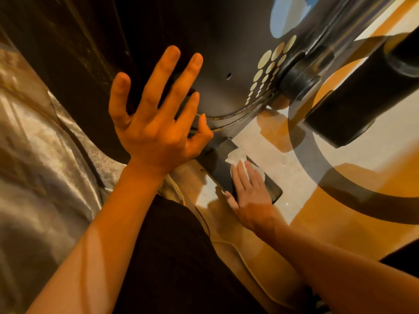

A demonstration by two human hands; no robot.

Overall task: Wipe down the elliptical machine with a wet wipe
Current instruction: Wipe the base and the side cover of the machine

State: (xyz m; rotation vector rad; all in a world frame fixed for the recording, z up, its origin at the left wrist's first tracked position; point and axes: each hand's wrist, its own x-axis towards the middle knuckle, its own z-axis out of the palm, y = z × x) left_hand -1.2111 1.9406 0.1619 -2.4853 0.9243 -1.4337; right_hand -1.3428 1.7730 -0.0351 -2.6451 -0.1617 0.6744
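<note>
Down low, the right hand (251, 189) presses a wipe (235, 156) on the elliptical's (226, 48) base bar (216, 166)

Its fingers lie straight and flat on the white wipe, holding it against the dark bar, which rests on the pale floor (272, 143); crumpled wipe shows beyond the fingertips, and the thumb hangs at the bar's near edge. The left hand (154, 125) is wide open with fingers spread and holds nothing, set against the elliptical's dark curved shell, up and left of the bar. Pale dots (266, 57) mark the shell further right. A thick black tube (353, 105) stands well to the right, and a thin cable (240, 250) runs over the floor beside the right forearm
</note>
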